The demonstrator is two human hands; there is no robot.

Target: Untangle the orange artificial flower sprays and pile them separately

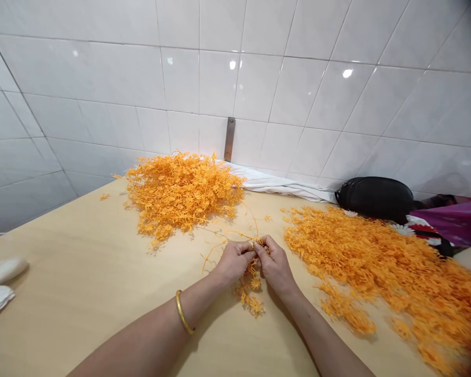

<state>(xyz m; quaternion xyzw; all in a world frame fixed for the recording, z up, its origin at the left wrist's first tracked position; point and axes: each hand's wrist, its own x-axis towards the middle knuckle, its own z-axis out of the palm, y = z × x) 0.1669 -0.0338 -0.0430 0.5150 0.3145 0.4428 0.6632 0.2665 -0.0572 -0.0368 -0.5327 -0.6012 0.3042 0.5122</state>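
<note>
My left hand (pixel 232 260) and my right hand (pixel 275 264) meet at the middle of the wooden table (pixel 82 293), fingers pinched together on a small cluster of orange plastic pieces (pixel 251 288). The cluster hangs down between both hands, and thin orange strands (pixel 220 246) trail from it to the left. A gold bangle (pixel 183 313) is on my left wrist. A tangled heap of orange pieces (pixel 180 191) lies behind the hands at the left. A wider spread of orange pieces (pixel 380 262) covers the table to the right.
A white tiled wall (pixel 235 78) stands behind the table, with a metal bracket (pixel 230 139) on it. White cloth (pixel 278 183) lies along the wall. A black bag (pixel 374 198) and purple patterned fabric (pixel 451 222) sit at the right. Two white objects (pixel 0 283) rest at the left edge.
</note>
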